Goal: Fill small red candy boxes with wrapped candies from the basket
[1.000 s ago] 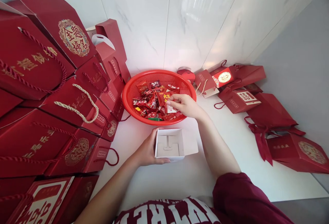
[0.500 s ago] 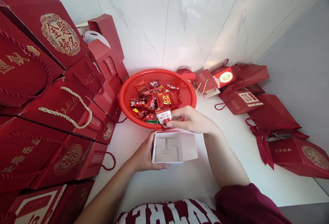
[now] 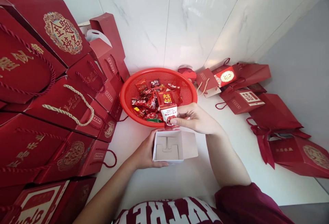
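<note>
My left hand (image 3: 146,151) is closed around the left side of a small gift box (image 3: 168,146). Its lid flap stands open to the right, and the white inside shows nothing in it. Between the thumb and fingers of my right hand (image 3: 191,118) is a red and white wrapped candy (image 3: 169,115), just above the box's far edge. Behind it a red plastic basket (image 3: 125,97) holds several wrapped candies (image 3: 151,101), mostly in red wrappers. The candy in my right hand covers part of the basket's near rim.
Red gift bags and boxes (image 3: 77,107) are stacked high on the left. More red gift boxes (image 3: 240,100) and a ribboned bag (image 3: 275,114) stand along the right. A tiled wall (image 3: 144,18) rises behind the white tabletop (image 3: 205,179).
My right hand has shifted slightly right with the candy, which is now turned more upright. The box stays in my left hand, nearly still. The whole view has shifted a little.
</note>
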Action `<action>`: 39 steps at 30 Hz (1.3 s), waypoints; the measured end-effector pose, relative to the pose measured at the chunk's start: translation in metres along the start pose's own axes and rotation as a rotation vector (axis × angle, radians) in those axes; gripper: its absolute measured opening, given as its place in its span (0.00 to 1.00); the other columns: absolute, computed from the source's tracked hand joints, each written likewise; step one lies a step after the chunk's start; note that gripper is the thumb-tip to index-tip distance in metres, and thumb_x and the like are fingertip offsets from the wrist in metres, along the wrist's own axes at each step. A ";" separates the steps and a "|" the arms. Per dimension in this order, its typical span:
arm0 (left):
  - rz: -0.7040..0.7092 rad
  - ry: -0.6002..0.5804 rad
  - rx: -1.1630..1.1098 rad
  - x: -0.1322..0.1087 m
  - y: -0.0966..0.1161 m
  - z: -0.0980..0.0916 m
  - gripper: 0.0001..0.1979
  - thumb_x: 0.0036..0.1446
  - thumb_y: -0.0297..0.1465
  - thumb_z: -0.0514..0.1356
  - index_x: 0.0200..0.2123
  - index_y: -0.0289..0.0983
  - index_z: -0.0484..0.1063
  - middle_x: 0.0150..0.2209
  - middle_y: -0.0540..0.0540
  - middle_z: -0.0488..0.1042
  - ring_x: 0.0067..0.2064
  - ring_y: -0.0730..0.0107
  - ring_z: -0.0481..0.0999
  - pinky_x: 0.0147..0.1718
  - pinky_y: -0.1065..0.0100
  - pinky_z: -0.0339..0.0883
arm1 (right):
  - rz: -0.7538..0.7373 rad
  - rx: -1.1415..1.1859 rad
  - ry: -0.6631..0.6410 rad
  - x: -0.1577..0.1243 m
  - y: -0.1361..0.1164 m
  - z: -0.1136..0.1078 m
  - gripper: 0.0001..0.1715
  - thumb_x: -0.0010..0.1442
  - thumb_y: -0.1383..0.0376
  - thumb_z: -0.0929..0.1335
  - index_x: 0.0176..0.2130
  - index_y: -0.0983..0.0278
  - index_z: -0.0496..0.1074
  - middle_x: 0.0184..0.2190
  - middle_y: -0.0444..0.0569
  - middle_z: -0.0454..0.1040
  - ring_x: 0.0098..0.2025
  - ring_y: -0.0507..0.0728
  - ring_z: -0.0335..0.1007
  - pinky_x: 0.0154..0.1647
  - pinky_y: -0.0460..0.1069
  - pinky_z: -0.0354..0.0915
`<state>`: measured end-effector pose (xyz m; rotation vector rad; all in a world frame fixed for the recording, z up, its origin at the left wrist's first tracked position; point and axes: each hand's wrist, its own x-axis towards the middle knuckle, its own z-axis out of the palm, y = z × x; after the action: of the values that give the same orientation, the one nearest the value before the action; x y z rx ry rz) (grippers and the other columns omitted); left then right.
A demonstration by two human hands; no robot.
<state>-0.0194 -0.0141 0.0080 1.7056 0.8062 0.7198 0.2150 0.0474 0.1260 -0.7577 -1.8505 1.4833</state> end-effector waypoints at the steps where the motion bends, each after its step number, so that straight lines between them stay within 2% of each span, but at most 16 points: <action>1: 0.003 0.002 -0.008 0.000 0.000 0.000 0.53 0.40 0.40 0.76 0.64 0.41 0.50 0.65 0.34 0.61 0.65 0.43 0.64 0.61 0.47 0.61 | 0.005 -0.010 0.010 0.000 0.000 0.001 0.10 0.63 0.60 0.72 0.39 0.65 0.78 0.33 0.47 0.78 0.34 0.54 0.74 0.36 0.49 0.71; 4: 0.013 0.014 -0.025 0.001 0.001 0.001 0.52 0.40 0.40 0.76 0.64 0.41 0.51 0.64 0.33 0.61 0.65 0.42 0.63 0.61 0.47 0.60 | -0.014 -0.102 0.041 0.001 -0.001 0.003 0.08 0.60 0.62 0.73 0.38 0.64 0.77 0.34 0.47 0.78 0.34 0.54 0.74 0.36 0.48 0.70; 7: 0.002 0.004 -0.023 0.001 0.003 0.001 0.51 0.41 0.40 0.76 0.63 0.41 0.51 0.63 0.34 0.62 0.64 0.42 0.65 0.60 0.47 0.62 | -0.063 -0.296 0.047 0.002 -0.006 0.002 0.06 0.59 0.64 0.73 0.38 0.63 0.76 0.35 0.46 0.77 0.34 0.53 0.72 0.32 0.47 0.67; 10: -0.015 -0.003 0.003 0.001 0.003 0.001 0.54 0.41 0.40 0.75 0.65 0.41 0.48 0.64 0.34 0.61 0.64 0.42 0.64 0.60 0.47 0.61 | -0.111 -0.373 0.020 0.001 -0.009 0.000 0.05 0.59 0.64 0.73 0.37 0.63 0.76 0.37 0.47 0.76 0.38 0.54 0.71 0.36 0.48 0.67; 12: -0.015 -0.005 0.010 0.001 0.002 0.000 0.53 0.41 0.40 0.75 0.65 0.41 0.48 0.64 0.34 0.61 0.64 0.43 0.64 0.60 0.48 0.61 | -0.076 -0.244 0.000 0.002 -0.008 0.001 0.05 0.62 0.64 0.72 0.38 0.63 0.74 0.39 0.48 0.76 0.41 0.55 0.73 0.39 0.48 0.69; 13: -0.015 -0.006 0.011 0.001 0.002 0.000 0.52 0.41 0.40 0.75 0.64 0.41 0.49 0.63 0.35 0.61 0.64 0.43 0.64 0.60 0.48 0.62 | -0.025 -0.135 -0.006 0.002 -0.006 0.002 0.06 0.63 0.63 0.71 0.39 0.63 0.72 0.38 0.48 0.75 0.40 0.54 0.75 0.37 0.48 0.70; 16: -0.009 -0.004 0.015 0.000 0.002 0.000 0.50 0.42 0.41 0.75 0.63 0.41 0.50 0.62 0.35 0.63 0.62 0.45 0.67 0.58 0.49 0.64 | 0.122 0.176 0.002 0.005 0.000 0.006 0.10 0.66 0.58 0.69 0.41 0.62 0.66 0.29 0.42 0.71 0.28 0.53 0.76 0.22 0.44 0.67; 18: -0.007 0.003 0.025 0.000 0.002 0.001 0.51 0.42 0.41 0.75 0.63 0.41 0.50 0.62 0.35 0.63 0.62 0.45 0.67 0.58 0.48 0.64 | 0.112 0.258 0.040 0.008 0.004 0.008 0.12 0.64 0.58 0.71 0.41 0.62 0.67 0.26 0.40 0.70 0.24 0.50 0.72 0.21 0.43 0.65; 22: -0.006 0.008 0.029 0.000 0.001 0.000 0.52 0.41 0.41 0.75 0.63 0.41 0.50 0.63 0.34 0.63 0.63 0.43 0.66 0.60 0.47 0.62 | 0.074 0.350 0.118 0.014 0.007 0.009 0.12 0.58 0.61 0.75 0.35 0.65 0.72 0.29 0.42 0.72 0.27 0.47 0.67 0.27 0.41 0.68; 26: -0.006 -0.001 0.038 0.000 0.001 -0.001 0.53 0.41 0.41 0.75 0.64 0.42 0.49 0.64 0.35 0.61 0.64 0.43 0.64 0.61 0.48 0.62 | 0.149 0.594 0.117 0.018 0.012 0.010 0.17 0.57 0.56 0.75 0.38 0.64 0.70 0.30 0.44 0.74 0.27 0.51 0.74 0.19 0.42 0.69; 28: -0.005 -0.006 0.044 0.000 0.001 -0.001 0.53 0.41 0.40 0.75 0.65 0.42 0.49 0.64 0.35 0.61 0.64 0.43 0.65 0.61 0.48 0.62 | 0.159 0.663 0.118 0.019 0.014 0.010 0.18 0.56 0.56 0.76 0.39 0.64 0.69 0.30 0.45 0.76 0.28 0.52 0.77 0.19 0.41 0.70; 32: 0.001 0.006 0.053 0.000 0.001 -0.001 0.53 0.40 0.40 0.76 0.64 0.42 0.50 0.64 0.35 0.61 0.63 0.43 0.66 0.61 0.48 0.61 | 0.114 0.611 0.120 0.019 0.015 0.010 0.16 0.56 0.59 0.77 0.38 0.66 0.73 0.28 0.45 0.78 0.30 0.50 0.78 0.32 0.41 0.74; 36: 0.004 -0.001 0.040 0.000 0.002 -0.001 0.53 0.41 0.40 0.76 0.64 0.42 0.49 0.64 0.35 0.62 0.64 0.43 0.65 0.61 0.48 0.61 | 0.045 0.444 0.124 0.017 0.010 0.012 0.13 0.56 0.58 0.77 0.34 0.65 0.76 0.25 0.44 0.76 0.26 0.49 0.72 0.27 0.42 0.70; 39: 0.007 -0.004 0.041 0.000 0.001 -0.001 0.52 0.41 0.39 0.76 0.64 0.42 0.50 0.64 0.35 0.61 0.64 0.44 0.65 0.61 0.48 0.61 | -0.023 0.341 0.171 0.015 0.007 0.016 0.12 0.57 0.60 0.76 0.33 0.65 0.76 0.25 0.43 0.75 0.26 0.49 0.70 0.29 0.44 0.69</action>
<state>-0.0197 -0.0138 0.0096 1.7471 0.8178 0.7087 0.1938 0.0508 0.1184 -0.6712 -1.4266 1.6103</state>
